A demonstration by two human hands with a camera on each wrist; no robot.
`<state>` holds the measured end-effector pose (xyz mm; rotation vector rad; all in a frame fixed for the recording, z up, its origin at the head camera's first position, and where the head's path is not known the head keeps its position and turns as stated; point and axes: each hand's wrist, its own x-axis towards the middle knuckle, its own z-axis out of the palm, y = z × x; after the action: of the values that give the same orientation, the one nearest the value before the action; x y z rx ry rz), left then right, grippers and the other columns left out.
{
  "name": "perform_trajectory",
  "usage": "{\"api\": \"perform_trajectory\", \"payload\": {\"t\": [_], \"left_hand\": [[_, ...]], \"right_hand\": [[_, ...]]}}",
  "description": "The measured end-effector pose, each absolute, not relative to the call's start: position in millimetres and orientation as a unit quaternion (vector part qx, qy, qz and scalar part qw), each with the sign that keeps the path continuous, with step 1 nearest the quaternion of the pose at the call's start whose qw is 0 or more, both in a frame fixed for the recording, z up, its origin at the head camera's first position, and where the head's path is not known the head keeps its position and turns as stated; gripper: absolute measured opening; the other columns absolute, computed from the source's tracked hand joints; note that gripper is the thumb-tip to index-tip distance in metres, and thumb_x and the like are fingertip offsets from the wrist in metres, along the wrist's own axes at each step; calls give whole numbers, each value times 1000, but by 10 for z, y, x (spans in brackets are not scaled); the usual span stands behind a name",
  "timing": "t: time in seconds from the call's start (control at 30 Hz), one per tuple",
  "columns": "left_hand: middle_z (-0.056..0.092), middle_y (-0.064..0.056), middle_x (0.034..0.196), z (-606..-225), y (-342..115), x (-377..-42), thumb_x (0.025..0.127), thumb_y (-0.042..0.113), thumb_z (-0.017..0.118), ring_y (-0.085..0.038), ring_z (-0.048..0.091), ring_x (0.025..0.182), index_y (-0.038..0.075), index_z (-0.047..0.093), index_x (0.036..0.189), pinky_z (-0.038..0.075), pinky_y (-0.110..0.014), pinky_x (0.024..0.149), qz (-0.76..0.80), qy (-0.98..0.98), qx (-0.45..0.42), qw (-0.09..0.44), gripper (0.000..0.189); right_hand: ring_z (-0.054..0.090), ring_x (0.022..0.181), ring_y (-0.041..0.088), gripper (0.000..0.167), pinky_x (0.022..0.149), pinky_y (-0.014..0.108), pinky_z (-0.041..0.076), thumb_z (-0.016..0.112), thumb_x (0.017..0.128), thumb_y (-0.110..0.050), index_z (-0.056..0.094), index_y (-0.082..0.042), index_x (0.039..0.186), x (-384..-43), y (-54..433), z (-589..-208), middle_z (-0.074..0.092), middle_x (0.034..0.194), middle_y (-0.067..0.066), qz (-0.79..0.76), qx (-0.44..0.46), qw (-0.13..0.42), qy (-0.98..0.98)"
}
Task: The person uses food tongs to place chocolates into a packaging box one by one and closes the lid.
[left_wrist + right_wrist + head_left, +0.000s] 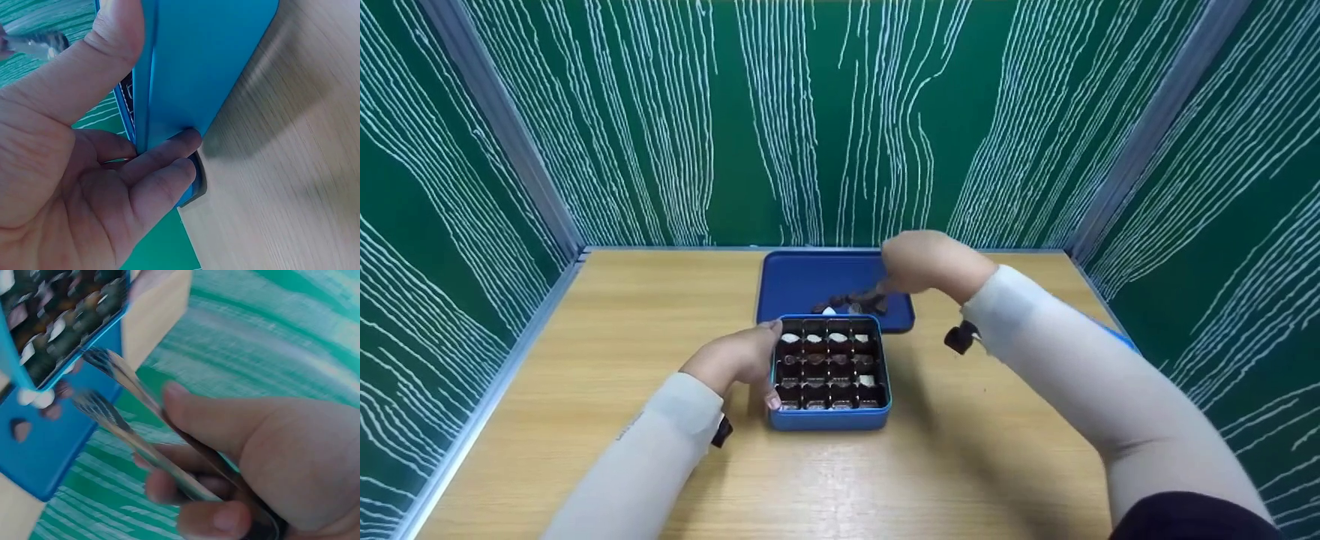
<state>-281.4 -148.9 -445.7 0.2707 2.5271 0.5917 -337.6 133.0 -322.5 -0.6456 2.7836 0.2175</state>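
My left hand (742,356) grips the left side of a blue tin box (830,420), thumb and fingers spread along its wall. Inside the tin sits a dark divided insert (815,371); white pieces fill most of one far row, with brown ones in the row nearer me. A blue tray (802,274) lies behind the tin and carries dark, chocolate-like pieces (870,301) and a white one. Over the tray's right side, my right hand (926,262) holds metal tongs (169,427). In the right wrist view their blurred tips stand apart, with nothing visible between them.
The wooden table (660,292) is bounded by green panels (855,150) with white wavy lines at the back and sides. A blue edge (1114,330) of something shows behind my right forearm, mostly hidden. Small black devices hang at both wrists.
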Motion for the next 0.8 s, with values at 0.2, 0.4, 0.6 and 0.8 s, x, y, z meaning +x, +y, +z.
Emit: {"api": "perform_trajectory", "payload": {"t": [0.2,0.4,0.6,0.8], "left_hand": [[4,-14,193,-4484,-1483,-2817,77,12,104,-40,10,178,9,5,183,23,-56,145,210,936,107,261,145],[6,-14,193,-4520,-1487,-2818,74,17,106,-40,13,178,9,5,183,22,-55,145,214,936,112,256,149],[4,-12,193,-4493,-1498,-2831,77,10,103,-39,10,179,11,4,183,24,-56,145,225,933,101,262,145],[3,-12,193,-4483,-1511,-2837,79,2,99,-38,8,179,12,4,183,23,-56,145,223,933,99,265,142]], "right_hand": [[65,91,25,39,89,43,61,69,113,-40,77,-4,125,-3720,1279,-3582,76,111,9,29,-133,152,979],[74,106,27,35,106,49,66,79,107,-36,82,-6,124,-3853,1225,-3809,82,128,12,6,-131,167,977],[77,101,29,25,103,51,68,80,107,-30,84,-6,112,-3880,1178,-3899,84,118,14,-6,-161,119,980],[72,92,26,25,96,49,69,78,108,-29,81,-4,110,-3883,1141,-3902,83,111,14,17,-176,105,979]]}}
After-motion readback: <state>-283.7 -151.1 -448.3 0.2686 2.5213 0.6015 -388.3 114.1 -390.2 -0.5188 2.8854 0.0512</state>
